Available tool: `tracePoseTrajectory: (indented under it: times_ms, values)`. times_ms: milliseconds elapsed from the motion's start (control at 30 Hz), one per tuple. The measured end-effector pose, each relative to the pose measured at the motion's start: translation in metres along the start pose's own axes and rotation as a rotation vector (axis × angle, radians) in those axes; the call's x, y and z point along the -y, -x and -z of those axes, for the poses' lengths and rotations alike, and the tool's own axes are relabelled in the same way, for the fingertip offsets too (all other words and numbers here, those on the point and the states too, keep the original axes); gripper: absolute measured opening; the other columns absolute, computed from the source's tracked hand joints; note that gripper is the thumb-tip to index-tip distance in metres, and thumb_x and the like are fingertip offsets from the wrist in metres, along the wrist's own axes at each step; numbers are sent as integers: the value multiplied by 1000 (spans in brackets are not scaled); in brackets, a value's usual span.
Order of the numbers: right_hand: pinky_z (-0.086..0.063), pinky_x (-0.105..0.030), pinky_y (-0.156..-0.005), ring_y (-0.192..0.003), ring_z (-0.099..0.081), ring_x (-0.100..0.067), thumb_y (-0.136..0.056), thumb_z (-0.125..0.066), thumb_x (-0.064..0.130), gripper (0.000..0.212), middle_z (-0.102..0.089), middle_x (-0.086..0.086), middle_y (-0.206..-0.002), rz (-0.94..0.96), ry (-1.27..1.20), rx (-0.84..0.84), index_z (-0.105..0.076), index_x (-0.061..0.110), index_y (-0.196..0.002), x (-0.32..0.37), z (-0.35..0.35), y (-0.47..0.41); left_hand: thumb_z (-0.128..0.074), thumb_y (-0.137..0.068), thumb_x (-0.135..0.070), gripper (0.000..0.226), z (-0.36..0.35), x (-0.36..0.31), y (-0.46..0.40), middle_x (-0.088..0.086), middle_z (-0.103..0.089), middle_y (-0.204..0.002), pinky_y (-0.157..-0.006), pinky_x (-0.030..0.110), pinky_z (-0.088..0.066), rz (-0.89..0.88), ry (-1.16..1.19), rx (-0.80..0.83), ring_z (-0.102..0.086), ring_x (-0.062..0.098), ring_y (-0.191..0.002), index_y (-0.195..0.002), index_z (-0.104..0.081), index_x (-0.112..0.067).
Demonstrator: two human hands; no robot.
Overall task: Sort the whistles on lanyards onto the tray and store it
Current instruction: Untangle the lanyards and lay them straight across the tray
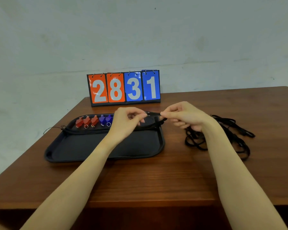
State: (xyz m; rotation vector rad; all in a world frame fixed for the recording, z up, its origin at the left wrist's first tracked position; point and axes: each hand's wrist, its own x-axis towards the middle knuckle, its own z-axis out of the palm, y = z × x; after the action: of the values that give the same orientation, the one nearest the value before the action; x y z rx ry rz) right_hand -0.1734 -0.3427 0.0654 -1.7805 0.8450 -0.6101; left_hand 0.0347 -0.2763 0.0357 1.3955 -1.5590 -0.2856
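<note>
Black tray (pixel 83 146), left of centre on the wooden table (pixel 156 180): three red whistles (pixel 86 122) and two blue whistles (pixel 105 120) in a row along its far edge, one lanyard (pixel 90 130) laid just near of them. Left hand (pixel 125 123) and right hand (pixel 184 116), raised over the tray's far right corner, each pinch narrowly on a black cord (pixel 154 114) stretched between them. Loose lanyard pile (pixel 223 135) at right. Scoreboard (pixel 124 87) beyond. Risk: trailing cord may snag the pile or sweep the placed whistles out of line.
</note>
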Motion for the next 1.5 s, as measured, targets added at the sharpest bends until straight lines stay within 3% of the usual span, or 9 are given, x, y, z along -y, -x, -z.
tracePoseTrajectory:
  times_ms: [333,467,667,800,933,1100,1167,1300,1500]
  values:
    - [-19,-16,-39,-45,-21,-8,-81,-71,40,36,-30,4,-53,35,-147,-358,-75,6,-91,-7,40,16,-63,-91,-21,9,35,26,-16,-5,-67,-76,-78,24,-55,311,210,-678,-63,5,-69,-95,-69,-15]
    - [-18,-17,-39,-43,-22,-7,-83,-70,39,38,-31,4,-52,-4,-159,-359,-70,2,-90,-9,40,14,-60,-92,-18,12,51,35,-18,2,-70,-87,-77,28,-57,437,338,-918,-65,8,-77,-99,-68,-13]
    - [-24,-18,-41,-45,-27,-7,-86,-69,28,23,-34,4,-53,8,-129,-271,-70,6,-92,-11,32,8,-56,-92,-14,19,73,42,-6,2,-68,-103,-57,11,-43,558,440,-1191,-60,9,-87,-105,-68,-8]
    - [-46,-21,-52,-55,-53,-13,-88,-67,21,13,-55,-2,-59,23,-101,-272,-69,9,-83,-15,23,1,-57,-91,-12,18,90,43,0,3,-68,-105,-67,15,-48,551,388,-1185,-61,11,-93,-104,-69,-7]
    - [-51,-17,-48,-58,-68,-13,-89,-65,12,11,-68,-11,-69,60,-59,-305,-69,2,-92,-15,15,-4,-66,-83,-7,12,121,61,10,7,-72,-95,-76,32,-59,572,337,-1079,-71,20,-83,-93,-71,-8]
    - [-44,-17,-42,-53,-67,-11,-87,-68,13,9,-71,-7,-62,104,147,-288,-68,4,-86,-13,-5,-14,-68,-81,-10,12,143,79,33,12,-73,-87,-78,31,-55,519,-129,-898,-71,24,-81,-91,-75,-7]
    - [-47,-20,-52,-48,-63,-3,-85,-70,17,9,-71,-4,-62,118,311,-340,-69,10,-79,-15,-13,-19,-67,-82,-7,15,143,83,40,16,-73,-93,-76,28,-49,498,-280,-833,-68,27,-87,-94,-75,-1]
    - [-51,-29,-70,-70,-62,-8,-83,-72,23,11,-65,5,-67,147,558,-479,-67,18,-74,-20,-25,-26,-69,-80,-6,14,140,88,43,19,-72,-93,-75,30,-47,526,-407,-708,-66,31,-89,-91,-75,1]
    - [-40,-24,-56,-68,-55,-13,-80,-74,32,18,-57,7,-70,109,697,-486,-65,16,-77,-23,-36,-29,-67,-83,-2,13,139,87,45,21,-71,-91,-70,29,-44,547,-510,-690,-65,32,-85,-92,-74,4]
